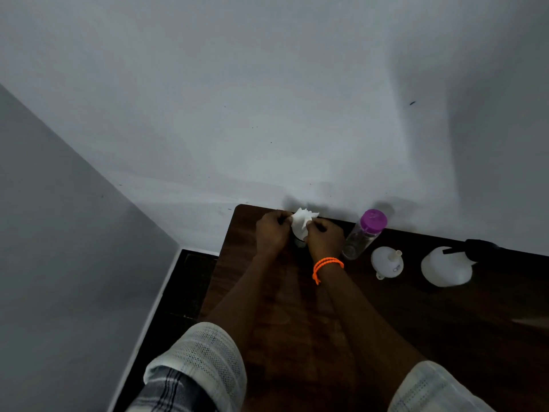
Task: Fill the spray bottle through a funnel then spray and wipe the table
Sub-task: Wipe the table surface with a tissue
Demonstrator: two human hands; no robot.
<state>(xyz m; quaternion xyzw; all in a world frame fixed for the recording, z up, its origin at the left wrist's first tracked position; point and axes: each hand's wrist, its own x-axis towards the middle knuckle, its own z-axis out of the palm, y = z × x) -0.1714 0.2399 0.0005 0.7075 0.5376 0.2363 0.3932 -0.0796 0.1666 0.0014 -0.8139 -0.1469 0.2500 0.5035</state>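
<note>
Both hands grip a crumpled white tissue (303,220) at the wooden table's (445,322) far edge: left hand (271,230), right hand (323,237). Well right stand the purple-capped bottle (365,233), white funnel (386,262) and spray bottle (448,267)

- A dark wooden bench (386,337) stands pushed against a plain pale grey wall (267,99) at 12 o'clock.
- Dark floor (190,281) with white skirting (154,310) at 8 o'clock.
- Dim light.
</note>
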